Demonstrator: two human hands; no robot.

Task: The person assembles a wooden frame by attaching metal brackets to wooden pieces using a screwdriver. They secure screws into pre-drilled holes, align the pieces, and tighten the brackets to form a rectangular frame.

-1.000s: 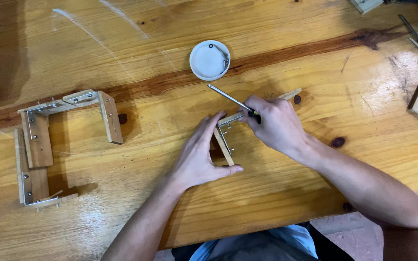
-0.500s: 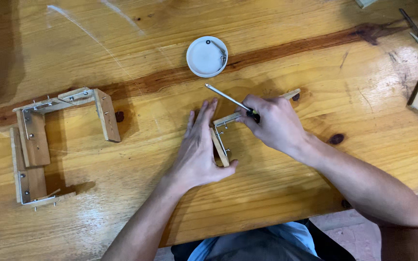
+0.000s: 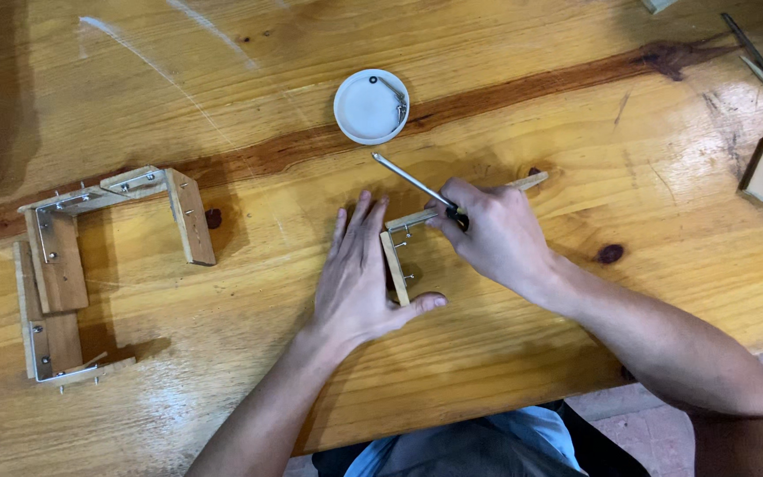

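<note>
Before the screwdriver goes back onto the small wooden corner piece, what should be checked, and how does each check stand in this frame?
1. Left hand flat on the table, bracing the wooden corner piece: ok.
2. Right hand grips the screwdriver: ok.
3. Screwdriver tip seated on a screw: not ok, the shaft points away toward the white lid.
4. Screws visible at the corner joint: ok.
5. Screw tightness: cannot tell.
6. Left fingers clear of the joint: ok.
</note>
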